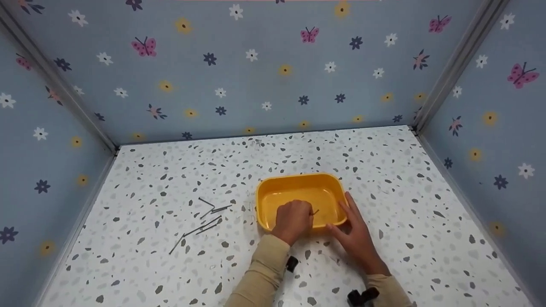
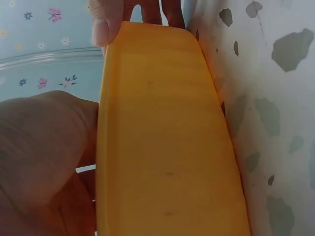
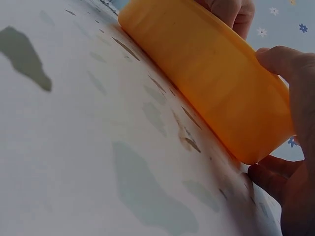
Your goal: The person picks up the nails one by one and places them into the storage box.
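Observation:
A yellow plastic tray [image 1: 294,182] with rounded corners stands on the speckled table. My left hand [image 1: 294,217] reaches over its near rim with the fingers curled down inside. From beside that fist sticks the end of a thin dark metal rod [image 1: 316,212]; the rest is hidden by the hand. My right hand [image 1: 356,236] grips the tray's right end, thumb on the near rim and fingers round the right side. In the right wrist view the right thumb [image 3: 278,60] lies over the rim and fingertips touch the lower corner.
Left of the tray, several thin dark metal rods [image 1: 202,226] lie scattered on the white speckled table [image 1: 140,204], some crossing or meeting at angles. Blue flowered panels [image 1: 264,85] wall in the back and both sides.

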Demonstrator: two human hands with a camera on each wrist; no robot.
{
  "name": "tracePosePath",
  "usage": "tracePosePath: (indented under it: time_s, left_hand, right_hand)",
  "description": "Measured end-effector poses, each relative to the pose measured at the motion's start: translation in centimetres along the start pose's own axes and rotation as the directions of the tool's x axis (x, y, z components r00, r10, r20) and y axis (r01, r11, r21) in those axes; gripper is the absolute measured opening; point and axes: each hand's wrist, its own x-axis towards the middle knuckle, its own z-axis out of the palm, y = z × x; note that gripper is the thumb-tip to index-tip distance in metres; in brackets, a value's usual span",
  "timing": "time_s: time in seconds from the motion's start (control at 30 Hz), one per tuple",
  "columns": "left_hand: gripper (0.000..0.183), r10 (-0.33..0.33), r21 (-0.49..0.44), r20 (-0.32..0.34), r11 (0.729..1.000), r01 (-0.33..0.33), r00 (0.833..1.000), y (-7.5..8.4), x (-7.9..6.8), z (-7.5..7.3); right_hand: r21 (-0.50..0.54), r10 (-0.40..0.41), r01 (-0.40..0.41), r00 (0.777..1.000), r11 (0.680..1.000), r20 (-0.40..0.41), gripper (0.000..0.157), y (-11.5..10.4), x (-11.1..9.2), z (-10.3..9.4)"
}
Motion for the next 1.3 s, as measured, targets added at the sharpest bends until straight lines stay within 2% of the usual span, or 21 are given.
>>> tracePosePath:
  time_s: [0.2,0.37,0.7,0.87,1.03,1.3]
  left_hand:
    - [0.017,0.041,0.028,0.049,0.999,-0.043,0.998,0.7,0.9,0.1]
    - [0.015,0.077,0.074,0.054,0.994,-0.081,0.996,1.2,1.5,0.4]
    - [0.013,0.096,0.133,0.057,0.986,-0.103,0.994,1.7,2.3,0.9]
    - [0.013,0.101,0.142,0.06,0.984,-0.108,0.993,1.8,2.5,1.0]
    - [0.013,0.081,0.142,0.077,0.986,-0.091,0.994,1.8,2.5,1.1]
    - [0.012,0.037,0.089,0.109,0.995,-0.046,0.993,1.8,2.7,1.2]
  right_hand:
    - [0.052,-0.018,0.018,1.0,0.998,0.003,0.073,0.2,-0.1,0.2]
    - [0.027,-0.007,0.007,1.0,1.0,-0.006,0.072,0.1,-0.1,0.3]
    - [0.066,0.017,-0.018,1.0,0.998,0.02,0.073,-3.2,-0.5,-0.5]
    - [0.075,0.01,-0.011,1.0,0.997,0.003,0.073,-1.7,-0.2,-0.3]
    - [0.038,0.0,0.0,1.0,0.999,-0.006,0.073,0.0,-0.1,0.1]
    - [0.015,-0.018,0.018,1.0,1.0,-0.007,0.073,0.2,-0.1,0.1]
